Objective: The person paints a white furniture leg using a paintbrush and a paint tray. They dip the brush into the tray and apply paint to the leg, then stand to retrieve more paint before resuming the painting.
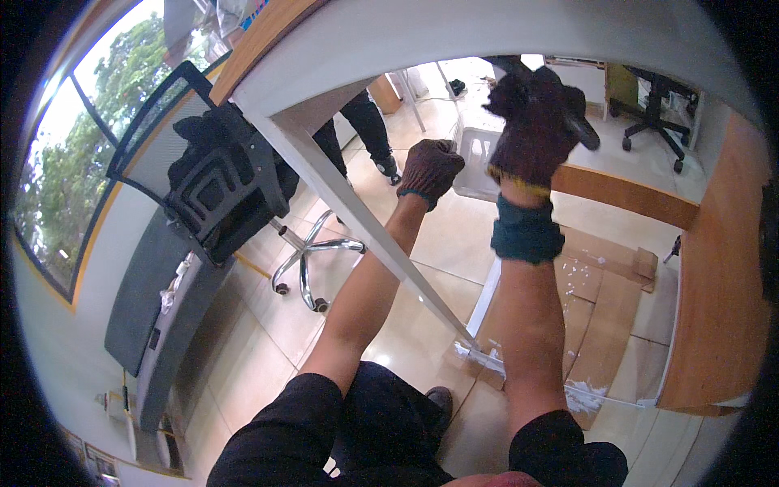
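My left hand (430, 172), in a dark maroon knit glove, is closed in a fist beyond the slanting white leg (365, 235) of a desk. Its knuckles come up to the edge of a pale, see-through plastic tray (477, 183); I cannot tell whether it grips the tray. My right hand (535, 134), in a like glove with a yellow edge and a dark green cuff, is raised just under the desk's white side rail (454, 36). Its fingers are curled, with black shapes on both sides. What it holds, if anything, cannot be made out.
White-spotted cardboard (588, 300) lies on the tiled floor below my right arm. To the left stands a black mesh office chair (219, 174) on a chrome base. Another person's legs (369, 122) show behind the desk leg. A wooden panel (718, 268) rises at right.
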The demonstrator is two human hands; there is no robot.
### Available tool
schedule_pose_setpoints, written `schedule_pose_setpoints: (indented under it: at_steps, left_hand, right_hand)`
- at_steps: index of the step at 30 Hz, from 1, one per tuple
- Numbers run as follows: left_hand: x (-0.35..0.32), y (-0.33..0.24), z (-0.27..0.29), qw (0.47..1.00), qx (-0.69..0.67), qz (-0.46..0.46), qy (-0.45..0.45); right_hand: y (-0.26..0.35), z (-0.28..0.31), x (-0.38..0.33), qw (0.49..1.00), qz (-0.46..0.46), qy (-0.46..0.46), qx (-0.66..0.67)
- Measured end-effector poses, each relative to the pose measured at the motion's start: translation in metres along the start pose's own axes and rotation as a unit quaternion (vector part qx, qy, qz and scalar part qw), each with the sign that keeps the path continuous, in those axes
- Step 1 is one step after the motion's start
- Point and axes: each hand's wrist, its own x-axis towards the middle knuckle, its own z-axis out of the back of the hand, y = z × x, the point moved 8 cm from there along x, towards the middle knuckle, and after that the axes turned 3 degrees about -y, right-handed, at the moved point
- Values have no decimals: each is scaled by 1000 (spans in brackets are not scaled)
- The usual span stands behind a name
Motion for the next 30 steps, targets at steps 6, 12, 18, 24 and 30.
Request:
schedule_pose_setpoints:
  at_steps: [6,12,18,24,30]
  left_hand:
    - [-4,-14,6,996,-64,-48,-44]
    - [-9,-17,9,988,20,-134,-79]
    - [4,-28,-10,992,-80,-85,-42]
    - [10,11,-27,995,71,-70,-30]
    - [-3,-14,-16,989,66,-130,-36]
  right_hand:
    - [-13,-4,-16,993,-84,-21,83]
    - [7,8,-49,996,-57,-61,27]
    - [-57,44,-36,933,131,42,-332]
    - [-64,19,-115,984,-107,-89,-114]
    - [36,0,-58,996,-74,19,-47]
